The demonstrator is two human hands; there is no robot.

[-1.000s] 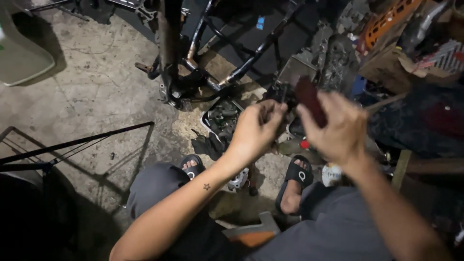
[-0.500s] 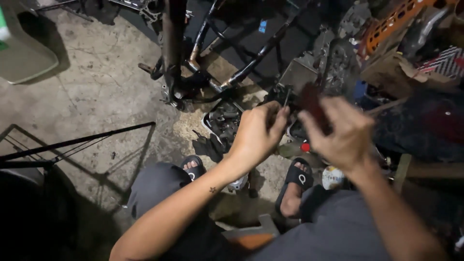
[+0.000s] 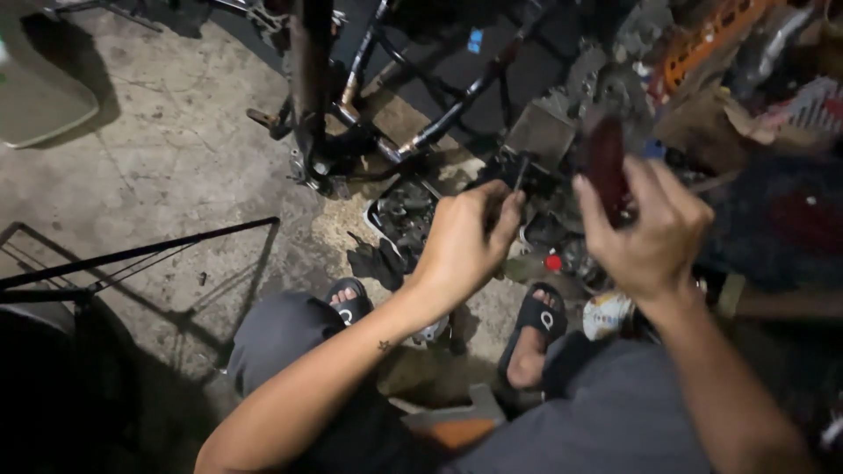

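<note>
Left hand (image 3: 464, 244) pinches a small dark part (image 3: 518, 172) at its fingertips; right hand (image 3: 648, 235), at three o'clock of it, grips a dark red piece (image 3: 606, 165). Metal frame (image 3: 413, 140) stands at twelve.

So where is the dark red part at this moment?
In the head view it sits right of centre, gripped in the fingers of the right hand: the dark red part is held up above the cluttered floor, just right of the left hand.

A black metal frame (image 3: 421, 132) is standing on the stained concrete floor (image 3: 167, 175) ahead of me, a tray of dark parts (image 3: 404, 211) lying beside it, my black sandals (image 3: 536, 329) resting below.
</note>
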